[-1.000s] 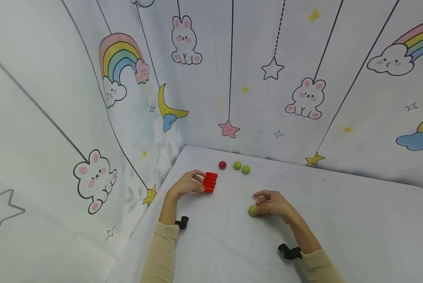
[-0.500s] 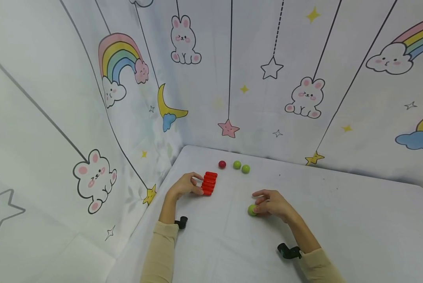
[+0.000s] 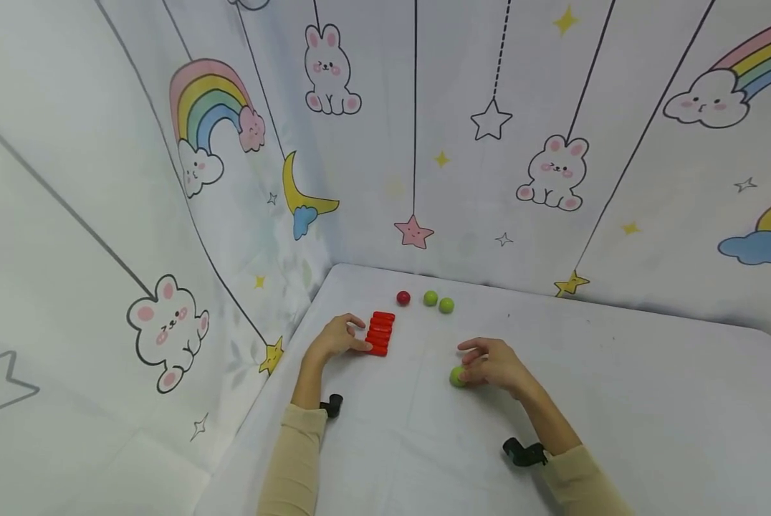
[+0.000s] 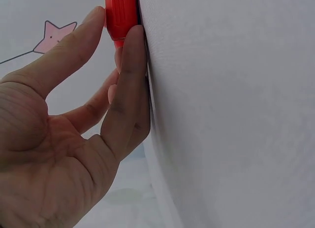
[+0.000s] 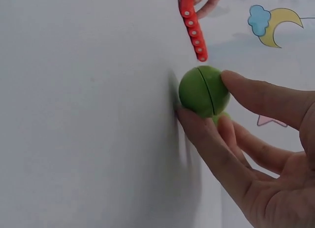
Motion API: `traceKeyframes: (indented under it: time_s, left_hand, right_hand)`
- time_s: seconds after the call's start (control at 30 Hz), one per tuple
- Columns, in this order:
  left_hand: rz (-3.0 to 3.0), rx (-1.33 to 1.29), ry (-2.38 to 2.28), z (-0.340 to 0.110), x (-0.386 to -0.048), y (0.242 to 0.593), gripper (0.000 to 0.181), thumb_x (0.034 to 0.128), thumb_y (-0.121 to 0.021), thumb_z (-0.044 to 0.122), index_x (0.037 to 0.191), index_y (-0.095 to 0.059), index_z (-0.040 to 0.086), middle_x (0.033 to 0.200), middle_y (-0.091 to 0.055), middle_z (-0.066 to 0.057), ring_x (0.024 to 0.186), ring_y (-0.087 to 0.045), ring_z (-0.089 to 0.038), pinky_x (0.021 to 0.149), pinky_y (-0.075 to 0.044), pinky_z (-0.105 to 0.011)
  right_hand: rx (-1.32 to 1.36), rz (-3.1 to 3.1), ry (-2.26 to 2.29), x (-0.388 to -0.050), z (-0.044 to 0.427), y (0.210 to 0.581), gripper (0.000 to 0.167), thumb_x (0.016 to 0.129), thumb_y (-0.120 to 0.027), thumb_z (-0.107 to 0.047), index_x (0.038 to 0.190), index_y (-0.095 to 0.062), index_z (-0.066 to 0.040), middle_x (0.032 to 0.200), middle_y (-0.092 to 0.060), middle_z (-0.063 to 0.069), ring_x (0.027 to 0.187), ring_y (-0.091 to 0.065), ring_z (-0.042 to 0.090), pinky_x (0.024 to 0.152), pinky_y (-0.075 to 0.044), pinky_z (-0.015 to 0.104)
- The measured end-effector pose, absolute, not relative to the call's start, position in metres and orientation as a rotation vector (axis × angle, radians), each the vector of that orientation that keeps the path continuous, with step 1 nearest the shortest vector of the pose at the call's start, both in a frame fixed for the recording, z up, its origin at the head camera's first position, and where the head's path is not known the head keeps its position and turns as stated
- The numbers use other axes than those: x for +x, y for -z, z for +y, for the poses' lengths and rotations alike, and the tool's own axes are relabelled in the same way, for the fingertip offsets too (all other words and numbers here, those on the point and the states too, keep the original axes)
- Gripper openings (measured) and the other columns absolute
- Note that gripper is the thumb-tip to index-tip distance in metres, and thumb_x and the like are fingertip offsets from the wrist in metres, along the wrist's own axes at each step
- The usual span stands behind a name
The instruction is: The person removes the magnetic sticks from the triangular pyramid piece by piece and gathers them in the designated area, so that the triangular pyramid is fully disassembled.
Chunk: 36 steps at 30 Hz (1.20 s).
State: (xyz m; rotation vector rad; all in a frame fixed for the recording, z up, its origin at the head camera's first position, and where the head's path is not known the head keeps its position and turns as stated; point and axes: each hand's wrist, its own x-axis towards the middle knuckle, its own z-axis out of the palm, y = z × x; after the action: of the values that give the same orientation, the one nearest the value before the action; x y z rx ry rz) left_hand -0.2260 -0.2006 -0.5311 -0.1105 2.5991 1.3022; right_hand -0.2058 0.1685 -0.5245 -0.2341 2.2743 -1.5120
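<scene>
Several short red tubes lie side by side in a row on the white table, at its left part. At the near end of the row, my left hand pinches the nearest tube. In the left wrist view, thumb and fingers sit on opposite faces of a ribbed red tube. My right hand holds a green ball between thumb and fingers, low over or on the table. A thin dark seam runs round that ball. The fingers partly cover it in the head view.
Behind the red row stand a dark red ball and two more green balls, one left and one right. A white cloth wall printed with rabbits, stars and rainbows encloses the back and left of the table.
My left hand has drawn back slightly, and the near end of the red row has shifted a little toward me. The right hand stays on the green ball, almost still.
</scene>
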Motion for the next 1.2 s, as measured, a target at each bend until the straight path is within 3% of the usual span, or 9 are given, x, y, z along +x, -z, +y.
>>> traceKeyframes:
  time_s: [0.17, 0.4, 0.5, 0.53, 0.63, 1.2]
  left_hand:
    - [2.574, -0.121, -1.329, -0.201, -0.227, 0.531, 0.052, 0.0816, -0.090, 0.016, 0.126, -0.067, 0.006, 0.110, -0.062, -0.015, 0.092, -0.061, -0.026, 0.078, -0.052, -0.034]
    - [2.348, -0.160, -1.597, -0.204, -0.226, 0.529, 0.050, 0.0869, -0.083, 0.003, 0.131, -0.060, -0.004, 0.110, -0.059, -0.018, 0.084, -0.073, -0.029, 0.079, -0.063, -0.039]
    - [2.305, -0.174, -1.633, -0.205, -0.225, 0.528, 0.049, 0.0891, -0.081, 0.002, 0.132, -0.059, -0.005, 0.109, -0.060, -0.019, 0.083, -0.074, -0.030, 0.078, -0.063, -0.041]
    - [2.303, -0.172, -1.631, -0.205, -0.225, 0.528, 0.049, 0.0898, -0.080, 0.003, 0.133, -0.059, -0.004, 0.110, -0.060, -0.019, 0.084, -0.074, -0.030, 0.078, -0.063, -0.041]
    - [2.291, -0.155, -1.630, -0.204, -0.226, 0.529, 0.049, 0.0920, -0.079, 0.005, 0.135, -0.058, -0.004, 0.112, -0.061, -0.019, 0.087, -0.073, -0.030, 0.079, -0.063, -0.040]
    - [2.342, -0.151, -1.604, -0.205, -0.225, 0.527, 0.046, 0.0962, -0.076, 0.013, 0.135, -0.057, -0.002, 0.120, -0.062, -0.021, 0.093, -0.071, -0.028, 0.077, -0.063, -0.039]
  right_hand:
    - [-0.236, 2.472, 1.449, -0.219, 0.169, 0.517, 0.062, 0.078, -0.090, -0.005, 0.134, -0.065, 0.000, 0.111, -0.071, 0.015, 0.096, -0.072, 0.023, 0.075, -0.057, 0.034]
    - [-0.229, 2.682, 1.491, -0.247, 0.164, 0.518, 0.057, 0.078, -0.090, -0.004, 0.131, -0.068, -0.001, 0.109, -0.073, 0.015, 0.104, -0.075, 0.030, 0.096, -0.055, 0.052]
    - [-0.217, 2.732, 1.489, -0.258, 0.160, 0.521, 0.055, 0.079, -0.088, -0.002, 0.130, -0.068, 0.001, 0.110, -0.072, 0.016, 0.105, -0.074, 0.031, 0.094, -0.056, 0.049]
    - [-0.208, 2.748, 1.484, -0.260, 0.159, 0.521, 0.055, 0.079, -0.087, -0.001, 0.130, -0.068, 0.001, 0.110, -0.072, 0.016, 0.105, -0.074, 0.031, 0.086, -0.059, 0.046]
    - [-0.171, 2.797, 1.484, -0.268, 0.158, 0.523, 0.053, 0.079, -0.085, 0.002, 0.130, -0.067, 0.001, 0.111, -0.070, 0.017, 0.106, -0.074, 0.032, 0.083, -0.059, 0.040]
    - [-0.117, 2.873, 1.502, -0.294, 0.144, 0.533, 0.052, 0.081, -0.083, 0.005, 0.130, -0.066, 0.003, 0.118, -0.066, 0.020, 0.110, -0.072, 0.034, 0.087, -0.060, 0.043]
